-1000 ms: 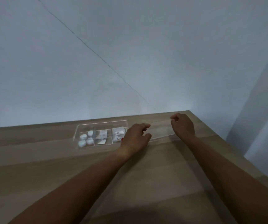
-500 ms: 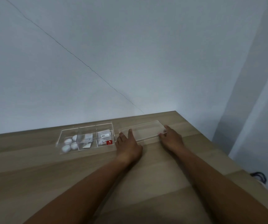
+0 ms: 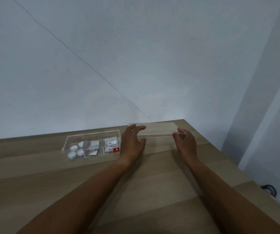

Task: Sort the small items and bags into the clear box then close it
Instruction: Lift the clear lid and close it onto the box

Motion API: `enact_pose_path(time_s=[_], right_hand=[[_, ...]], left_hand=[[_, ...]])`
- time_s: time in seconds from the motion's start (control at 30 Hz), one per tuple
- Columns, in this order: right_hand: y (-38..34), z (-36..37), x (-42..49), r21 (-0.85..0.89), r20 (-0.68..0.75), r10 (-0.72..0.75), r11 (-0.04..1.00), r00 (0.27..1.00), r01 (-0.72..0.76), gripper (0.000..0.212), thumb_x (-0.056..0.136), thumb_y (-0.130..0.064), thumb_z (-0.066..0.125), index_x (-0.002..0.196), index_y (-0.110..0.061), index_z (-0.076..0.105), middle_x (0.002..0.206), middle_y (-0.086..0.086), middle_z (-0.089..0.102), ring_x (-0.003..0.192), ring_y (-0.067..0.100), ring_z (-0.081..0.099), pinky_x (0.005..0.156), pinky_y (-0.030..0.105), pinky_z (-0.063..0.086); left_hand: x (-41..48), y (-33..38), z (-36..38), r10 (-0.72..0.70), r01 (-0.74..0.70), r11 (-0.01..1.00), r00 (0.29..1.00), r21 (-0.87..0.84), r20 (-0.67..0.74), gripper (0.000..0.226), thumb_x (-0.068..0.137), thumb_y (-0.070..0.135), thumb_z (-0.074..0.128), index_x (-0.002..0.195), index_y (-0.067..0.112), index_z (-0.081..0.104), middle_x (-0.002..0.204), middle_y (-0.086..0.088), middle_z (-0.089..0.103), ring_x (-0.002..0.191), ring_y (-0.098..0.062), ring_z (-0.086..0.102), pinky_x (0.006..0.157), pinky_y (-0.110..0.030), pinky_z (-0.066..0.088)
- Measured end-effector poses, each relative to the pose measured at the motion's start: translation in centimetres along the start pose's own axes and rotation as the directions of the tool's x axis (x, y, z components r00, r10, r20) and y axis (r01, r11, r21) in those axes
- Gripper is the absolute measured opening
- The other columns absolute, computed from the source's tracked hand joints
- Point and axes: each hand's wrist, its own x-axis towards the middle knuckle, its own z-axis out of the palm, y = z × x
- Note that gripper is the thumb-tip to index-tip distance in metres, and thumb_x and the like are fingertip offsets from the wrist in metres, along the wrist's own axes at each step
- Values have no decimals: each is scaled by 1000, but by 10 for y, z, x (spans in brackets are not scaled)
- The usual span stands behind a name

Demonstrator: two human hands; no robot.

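Your left hand [image 3: 132, 142] and right hand [image 3: 185, 142] each hold one end of the clear lid [image 3: 157, 130], a flat transparent panel tilted just above the wooden surface [image 3: 34, 179]; each grip is clamped on a lid edge. The clear box [image 3: 92, 134] sits uncovered just left of your left hand, divided into three compartments: white round items [image 3: 76, 150] in the left, small bags [image 3: 93, 146] in the middle, a red-labelled packet [image 3: 112, 146] in the right.

Clear, seemingly glossy plastic box [image 3: 92, 146] on matt wood-grain table [image 3: 34, 174]
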Motion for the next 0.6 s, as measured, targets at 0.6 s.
enact_pose_path(time_s=[0.6], right_hand=[[-84,122,-69,38,273,-212,977,938,210,35,92,-16,58,125,-7,60,136,13,56,121,24,55,106,37,42]], left_hand=[[-3,-98,-178,-99,124,987,968,98,-230,62,75,24,79,133,30,55,138,1,57,124,-17,54,99,-29,42]])
